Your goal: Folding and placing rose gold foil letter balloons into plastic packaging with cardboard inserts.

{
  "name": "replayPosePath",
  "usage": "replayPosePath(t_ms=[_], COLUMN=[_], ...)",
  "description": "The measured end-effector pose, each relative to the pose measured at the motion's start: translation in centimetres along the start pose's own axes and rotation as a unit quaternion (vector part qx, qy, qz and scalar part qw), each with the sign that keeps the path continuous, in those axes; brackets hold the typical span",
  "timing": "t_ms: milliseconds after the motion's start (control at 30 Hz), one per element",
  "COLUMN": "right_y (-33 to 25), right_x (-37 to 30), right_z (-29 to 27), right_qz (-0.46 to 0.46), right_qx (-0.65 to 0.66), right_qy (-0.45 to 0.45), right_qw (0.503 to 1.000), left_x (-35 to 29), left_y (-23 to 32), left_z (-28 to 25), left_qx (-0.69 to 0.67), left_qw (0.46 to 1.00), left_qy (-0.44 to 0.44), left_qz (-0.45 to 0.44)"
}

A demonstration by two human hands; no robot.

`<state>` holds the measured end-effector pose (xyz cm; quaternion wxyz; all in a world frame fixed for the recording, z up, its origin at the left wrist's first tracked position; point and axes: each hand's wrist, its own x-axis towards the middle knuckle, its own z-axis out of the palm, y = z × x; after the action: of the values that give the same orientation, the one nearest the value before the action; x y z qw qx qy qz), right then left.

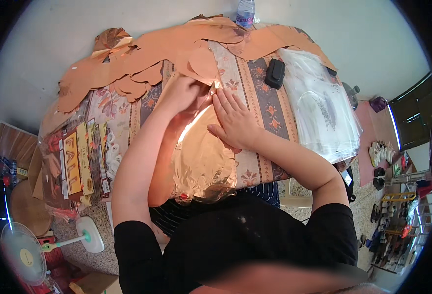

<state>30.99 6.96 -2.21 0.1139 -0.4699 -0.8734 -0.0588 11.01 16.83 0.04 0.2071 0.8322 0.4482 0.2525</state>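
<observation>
A shiny copper-coloured foil balloon (201, 164) lies flat on the patterned tablecloth (260, 93) in front of me. My right hand (233, 120) rests palm down on its upper right part, fingers spread. My left hand (181, 93) lies on the balloon's far end, fingers curled over the foil edge; whether it pinches the foil is unclear. More flat copper foil balloons (147, 54) are spread across the far side of the table.
A stack of clear plastic bags (321, 110) lies at the right, a black case (275, 73) beside it. Packaged balloon sets (76, 164) lie at the left. A water bottle (245, 12) stands at the far edge. A fan (25, 252) is on the floor.
</observation>
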Motion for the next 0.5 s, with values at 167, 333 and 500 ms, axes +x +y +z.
replayPosePath(t_ms=[167,333,500], right_y=[-0.2,0.0,-0.3], right_x=[0.2,0.0,0.2], right_z=[-0.1,-0.4,-0.3], right_qz=[-0.013,-0.007,-0.004], right_qx=[-0.004,-0.004,0.006], right_qy=[0.006,-0.009,-0.013], right_qw=[1.000,1.000,1.000], left_x=[-0.1,2.5,4.2], left_y=[-3.0,0.8,-0.1], left_z=[-1.5,1.2,2.8], left_qx=[-0.029,0.081,0.083], left_qw=[0.958,0.968,0.990], left_qy=[0.278,0.147,0.043], left_qz=[-0.057,0.186,0.106])
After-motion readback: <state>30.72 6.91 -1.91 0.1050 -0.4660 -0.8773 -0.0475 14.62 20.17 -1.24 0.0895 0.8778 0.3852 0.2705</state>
